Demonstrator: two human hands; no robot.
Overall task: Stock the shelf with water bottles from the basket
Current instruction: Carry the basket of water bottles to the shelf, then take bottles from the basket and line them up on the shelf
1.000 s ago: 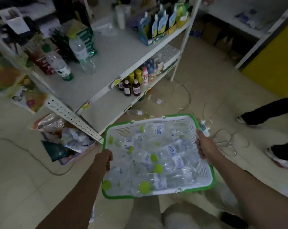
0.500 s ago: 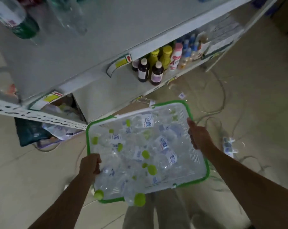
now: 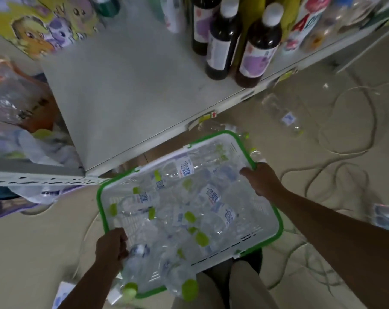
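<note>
1. Pale floor spreads under the basket (image 3: 279, 219), with loose cables (image 3: 345, 141) trailing to the right of it. The basket is white with a green rim and is held above the person's legs.
2. Just past the basket's far long side stands the shelf (image 3: 133, 85). Its front edge runs roughly parallel to the basket's long axis. Its bare grey stretch faces the basket's left half.
3. The left hand (image 3: 110, 246) grips the rim at the near-left short end with curled fingers. The right hand (image 3: 261, 179) grips the rim at the far-right short end. Both hands are therefore taken up carrying the basket.
4. The water bottles (image 3: 182, 170) lie flat inside the basket, jumbled and pointing every way. Two of them poke their green caps over the near rim.
5. Counts:
   - one basket;
   - about a dozen green caps, though the clear bottles overlap too much for an exact count;
   - three dark bottles (image 3: 259, 47) on the shelf beyond the basket's far-right corner;
   - one loose bottle (image 3: 282, 114) on the floor, right of that corner.
6. No bottle from the basket appears to be shelved yet. The bare stretch lies up and ahead of both hands, and the left hand is on its side. One hand probably has to let go of the rim, or the basket has to be set down, before a bottle can be lifted.
</note>
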